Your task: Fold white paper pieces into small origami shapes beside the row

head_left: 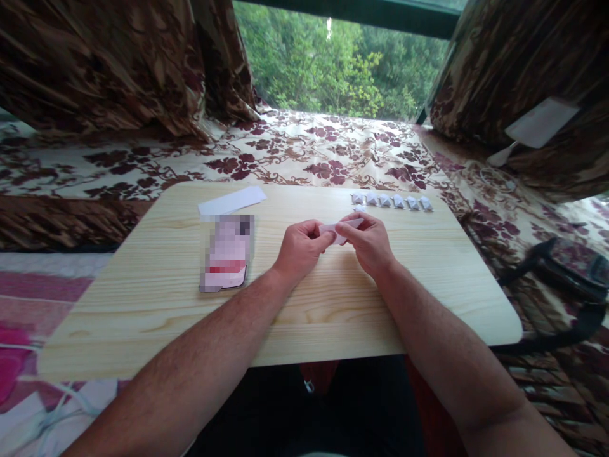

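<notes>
Both hands meet over the middle of a light wooden table [157,285]. My left hand [299,247] and my right hand [368,244] each pinch one end of a small white paper strip [337,231], held just above the tabletop with a fold along it. A row of several small folded white paper pieces [392,201] lies at the far right of the table, just beyond my right hand. A flat white paper strip [232,201] lies at the far left.
A phone [227,252] with a pink screen lies face up left of my hands. Floral bedding [309,149] surrounds the table, with curtains and a window behind. A dark cable [561,279] runs along the right side.
</notes>
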Demonstrator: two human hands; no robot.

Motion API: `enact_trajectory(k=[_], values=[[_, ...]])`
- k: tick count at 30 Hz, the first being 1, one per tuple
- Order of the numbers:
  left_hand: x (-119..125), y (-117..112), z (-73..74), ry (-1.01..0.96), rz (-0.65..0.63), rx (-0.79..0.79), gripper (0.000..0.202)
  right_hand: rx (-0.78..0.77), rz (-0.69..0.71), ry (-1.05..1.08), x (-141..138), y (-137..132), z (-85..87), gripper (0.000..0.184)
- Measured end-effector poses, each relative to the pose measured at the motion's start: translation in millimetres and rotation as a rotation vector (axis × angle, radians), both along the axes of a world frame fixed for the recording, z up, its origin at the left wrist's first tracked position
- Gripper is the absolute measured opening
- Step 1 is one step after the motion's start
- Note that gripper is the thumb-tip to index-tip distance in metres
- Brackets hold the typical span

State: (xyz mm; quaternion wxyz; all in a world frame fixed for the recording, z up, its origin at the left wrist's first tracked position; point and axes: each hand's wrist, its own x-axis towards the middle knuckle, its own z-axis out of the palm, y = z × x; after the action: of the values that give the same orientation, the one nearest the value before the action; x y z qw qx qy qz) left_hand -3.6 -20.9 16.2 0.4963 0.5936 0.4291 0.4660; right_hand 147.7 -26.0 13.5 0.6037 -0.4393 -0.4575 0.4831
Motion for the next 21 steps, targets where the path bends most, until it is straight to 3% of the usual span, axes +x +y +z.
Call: enact_trajectory(k=[13, 21], values=[[0.8, -2.1, 2.2, 0.011, -0.025, -0.003, 0.029, -0.007, -0.067, -0.041, -0.4, -2.9, 3.3, 0.018], [-6.0, 0.2, 2.5, 0.041, -0.009, 0.034, 0.028, -0.005, 0.107, -0.021, 9.6, 0.7, 2.1, 0.019]])
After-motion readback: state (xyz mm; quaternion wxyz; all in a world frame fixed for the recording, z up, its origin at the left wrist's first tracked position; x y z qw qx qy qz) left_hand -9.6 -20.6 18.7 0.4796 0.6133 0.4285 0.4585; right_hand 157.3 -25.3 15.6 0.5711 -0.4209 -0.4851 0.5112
